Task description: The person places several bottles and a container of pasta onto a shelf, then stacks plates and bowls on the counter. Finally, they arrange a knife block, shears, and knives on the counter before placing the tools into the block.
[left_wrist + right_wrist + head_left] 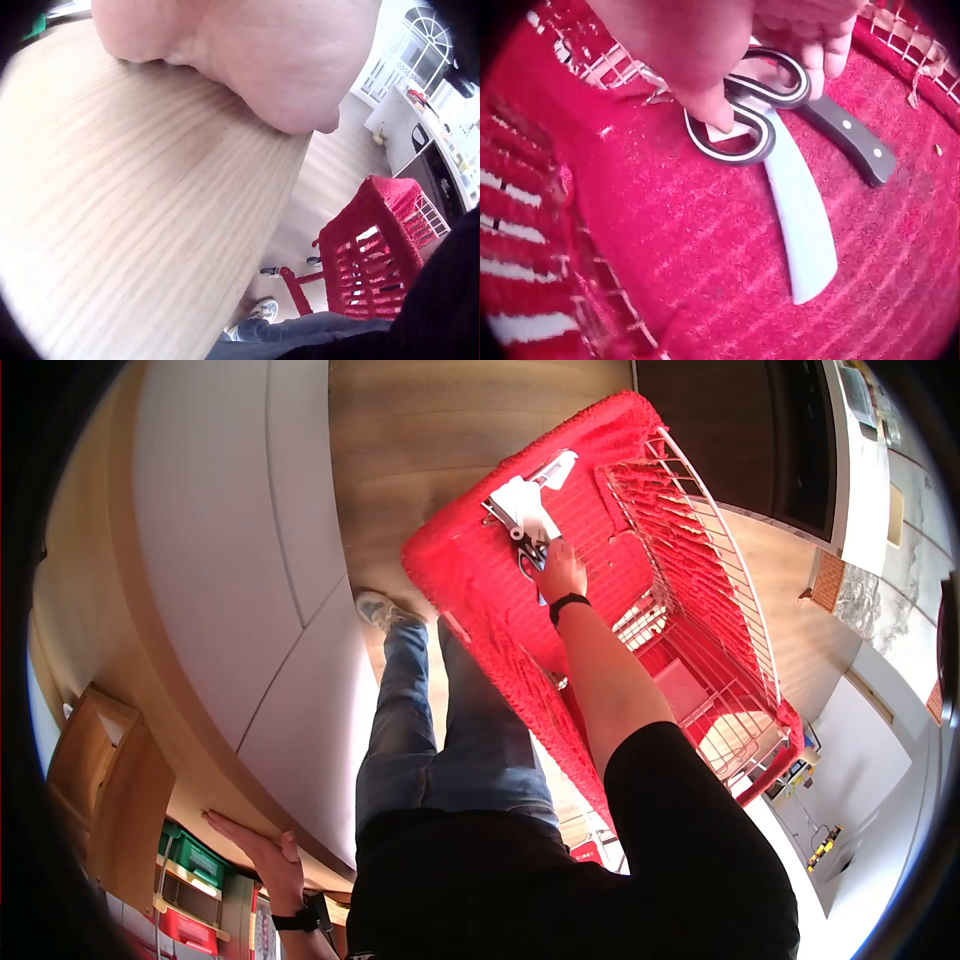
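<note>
My right hand (562, 572) reaches down into a wire shopping cart (630, 420) covered in red plush. Its thumb and fingers are at the black-and-white looped handles of a pair of scissors (799, 79), which they grip; the blades are hidden. Beside the scissors lie a long curved white handle (806, 217) and a dark knife handle (851, 139) with two rivets. A white object (520, 500) shows just past the fingers in the head view. My left hand (275, 860) rests on the wooden tabletop (165, 202) at its edge, fingers extended.
A pale cabinet front (215, 510) stands left of my legs. Low at left are a wooden box-like piece (105, 760) and green and red drawers (200, 860). A dark panel (735, 440) and a counter are beyond the cart.
</note>
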The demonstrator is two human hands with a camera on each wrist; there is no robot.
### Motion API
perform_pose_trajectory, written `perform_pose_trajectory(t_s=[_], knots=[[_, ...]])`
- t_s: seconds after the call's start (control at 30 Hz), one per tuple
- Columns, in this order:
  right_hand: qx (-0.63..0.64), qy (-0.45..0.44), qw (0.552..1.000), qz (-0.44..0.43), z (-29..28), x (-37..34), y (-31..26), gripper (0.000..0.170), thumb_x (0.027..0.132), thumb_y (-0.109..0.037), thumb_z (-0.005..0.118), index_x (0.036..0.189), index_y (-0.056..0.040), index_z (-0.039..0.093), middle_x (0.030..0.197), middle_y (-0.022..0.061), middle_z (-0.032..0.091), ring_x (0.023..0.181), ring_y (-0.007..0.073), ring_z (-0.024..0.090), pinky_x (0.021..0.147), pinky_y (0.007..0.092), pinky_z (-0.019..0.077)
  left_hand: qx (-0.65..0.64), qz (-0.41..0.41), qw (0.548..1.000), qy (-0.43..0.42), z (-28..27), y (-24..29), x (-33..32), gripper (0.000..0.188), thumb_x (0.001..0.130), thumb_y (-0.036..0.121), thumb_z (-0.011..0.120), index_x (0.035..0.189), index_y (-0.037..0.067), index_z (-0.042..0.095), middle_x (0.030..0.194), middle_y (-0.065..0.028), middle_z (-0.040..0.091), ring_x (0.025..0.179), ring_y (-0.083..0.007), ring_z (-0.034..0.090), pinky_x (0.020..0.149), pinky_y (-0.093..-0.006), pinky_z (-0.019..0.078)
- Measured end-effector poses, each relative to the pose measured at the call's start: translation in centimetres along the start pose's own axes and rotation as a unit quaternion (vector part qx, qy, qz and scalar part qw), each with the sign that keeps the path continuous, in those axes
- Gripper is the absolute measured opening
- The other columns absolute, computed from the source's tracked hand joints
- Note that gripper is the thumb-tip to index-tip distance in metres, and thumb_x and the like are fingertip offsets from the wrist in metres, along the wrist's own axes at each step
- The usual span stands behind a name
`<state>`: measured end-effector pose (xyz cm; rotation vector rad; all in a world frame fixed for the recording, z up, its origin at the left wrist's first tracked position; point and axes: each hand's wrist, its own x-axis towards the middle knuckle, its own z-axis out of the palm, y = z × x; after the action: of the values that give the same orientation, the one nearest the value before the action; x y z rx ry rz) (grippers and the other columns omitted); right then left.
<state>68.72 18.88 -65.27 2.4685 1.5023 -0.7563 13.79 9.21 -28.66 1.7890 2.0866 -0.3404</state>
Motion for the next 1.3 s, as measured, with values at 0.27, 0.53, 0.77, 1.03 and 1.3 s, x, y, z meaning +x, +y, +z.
perform_pose_trajectory(t_s=[0.27, 0.53, 0.77, 1.03, 1.3], knots=[[0.148, -0.061, 0.983, 0.093, 1.0, -2.5, 4.9, 0.079, 0.076, -0.023, 0.087, 0.14, -0.0096, 0.042, 0.119, 0.0222, 0.064, 0.114, 0.0439, 0.063, 0.094, 0.0531, 0.0541, 0.004, -0.04, 0.999, -0.009, 0.2, 0.2, 0.1, 0.126, 0.085, 0.09, 0.035, 0.159, 0.0, -0.013, 0.166, -0.0303, -0.009, 0.155, -0.0467, -0.004, 0.124, -0.056, 0.0105], [0.038, -0.037, 0.991, 0.125, -0.8, 0.0, 1.1, 0.086, 0.062, -0.04, 0.094, 0.126, -0.0015, 0.051, 0.128, 0.0238, 0.058, 0.121, 0.0442, 0.053, 0.101, 0.0523, 0.0473, -0.003, -0.037, 0.999, -0.022, -0.1, -0.1, -0.1, 0.127, 0.084, 0.091, 0.034, 0.159, 0.0, -0.013, 0.166, -0.0293, -0.009, 0.155, -0.0459, -0.004, 0.125, -0.0556, 0.0099], [0.057, -0.024, 0.989, 0.136, 2.0, -0.6, 0.2, 0.081, 0.062, -0.037, 0.093, 0.12, 0.0008, 0.051, 0.12, 0.0248, 0.062, 0.117, 0.0435, 0.057, 0.099, 0.051, 0.0494, 0.009, -0.03, 0.999, -0.019, -0.1, 0.1, -0.2, 0.118, 0.09, 0.085, 0.035, 0.16, 0.004, -0.015, 0.168, -0.0261, -0.009, 0.156, -0.0432, -0.002, 0.125, -0.0527, 0.0135], [0.191, -0.078, 0.97, 0.131, 2.1, -2.7, 1.3, 0.071, 0.066, -0.033, 0.088, 0.12, -0.005, 0.052, 0.105, 0.0246, 0.072, 0.102, 0.0435, 0.068, 0.089, 0.0505, 0.0551, -0.006, -0.032, 0.999, -0.026, -0.2, 0.2, 0.0, 0.119, 0.089, 0.086, 0.033, 0.16, 0.004, -0.015, 0.167, -0.0262, -0.009, 0.156, -0.0431, -0.001, 0.124, -0.0521, 0.0158], [0.21, -0.085, 0.968, 0.11, 0.6, -6.0, 2.6, 0.059, 0.067, -0.026, 0.086, 0.114, -0.0048, 0.058, 0.1, 0.0221, 0.073, 0.096, 0.0399, 0.072, 0.083, 0.0465, 0.0579, -0.027, -0.049, 0.998, -0.03, -0.2, 0.1, 0.0, 0.13, 0.083, 0.091, 0.038, 0.158, 0.0, -0.017, 0.165, -0.0307, -0.012, 0.155, -0.0462, -0.006, 0.124, -0.0558, 0.011]])
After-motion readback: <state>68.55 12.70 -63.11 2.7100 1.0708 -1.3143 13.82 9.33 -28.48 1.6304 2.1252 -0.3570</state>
